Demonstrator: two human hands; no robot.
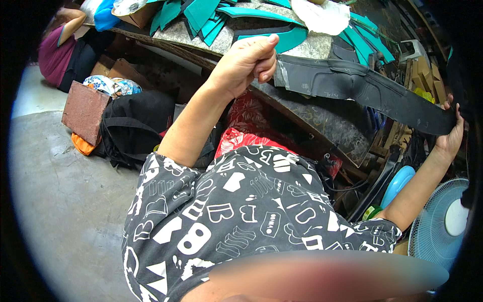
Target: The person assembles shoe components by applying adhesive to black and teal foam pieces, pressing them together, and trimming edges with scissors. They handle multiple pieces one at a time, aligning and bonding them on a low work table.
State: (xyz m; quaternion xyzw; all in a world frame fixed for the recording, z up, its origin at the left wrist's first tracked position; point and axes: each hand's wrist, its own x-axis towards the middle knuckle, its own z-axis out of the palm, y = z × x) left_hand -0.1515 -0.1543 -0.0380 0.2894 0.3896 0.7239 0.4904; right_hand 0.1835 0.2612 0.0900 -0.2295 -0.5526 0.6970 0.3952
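A long, curved black sheet piece (pixel 342 80) with faint light markings stretches across the bench front to the far right. A greyish tape-like patch covers its left end. My left hand (pixel 249 60) is a closed fist right beside that end, thumb on top; whatever its fingers may hold is hidden. At the other end, my right hand (pixel 450 133) grips the black sheet piece with thumb and fingers around its edge. Teal-and-black cut pieces (pixel 274 38) lie on the bench behind my left fist.
The stone-topped bench (pixel 181 34) carries teal pieces and a white bag (pixel 322 17). At lower right stands a fan (pixel 437 221), beside a blue round object (pixel 398 185). Black bags (pixel 136 126) and a reddish board (pixel 85 111) are at left. Another person (pixel 63 55) sits at far left.
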